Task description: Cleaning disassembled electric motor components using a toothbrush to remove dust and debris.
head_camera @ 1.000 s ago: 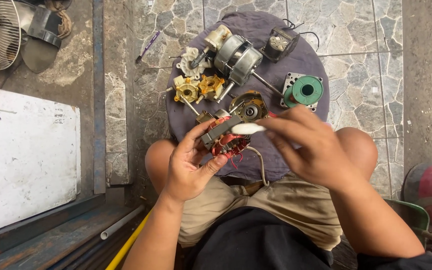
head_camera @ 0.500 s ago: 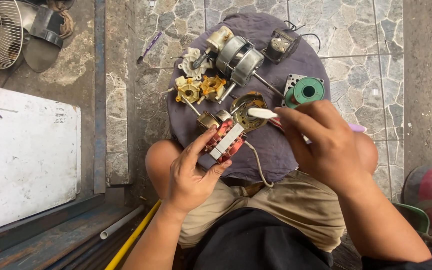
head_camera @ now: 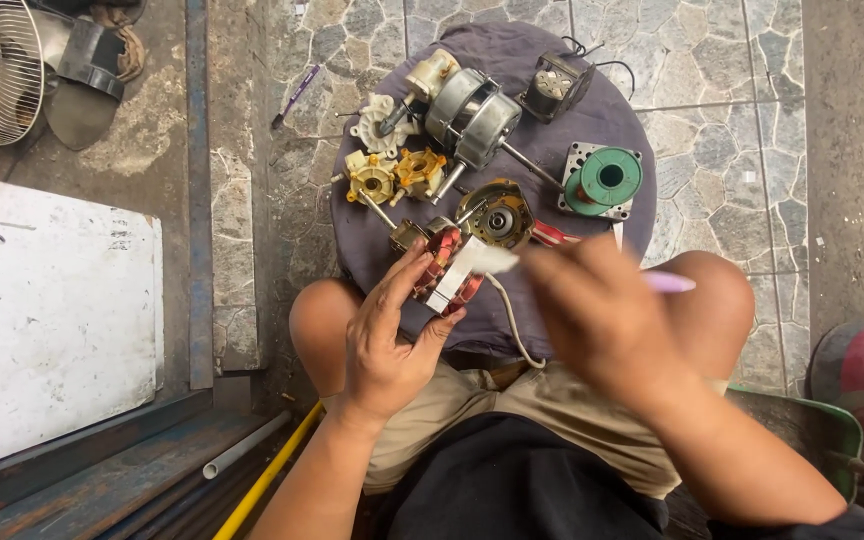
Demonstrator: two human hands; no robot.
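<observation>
Head cam, looking straight down: left hand (head_camera: 387, 345) is wrapped around a fan motor stator (head_camera: 444, 272) with copper windings, held just above the near edge of the round dark cloth (head_camera: 592, 130). Right hand (head_camera: 607, 320) is blurry, fingers curled on a pale purple tool (head_camera: 667, 282) with a whitish tip (head_camera: 487, 260) at the stator. On the cloth: grey motor (head_camera: 470, 115) at the far side, green wire spool (head_camera: 607, 178) by the right edge, yellow gears (head_camera: 392, 178) toward the left.

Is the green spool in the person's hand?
No, the green spool sits on the dark cloth, apart from both hands.
</observation>
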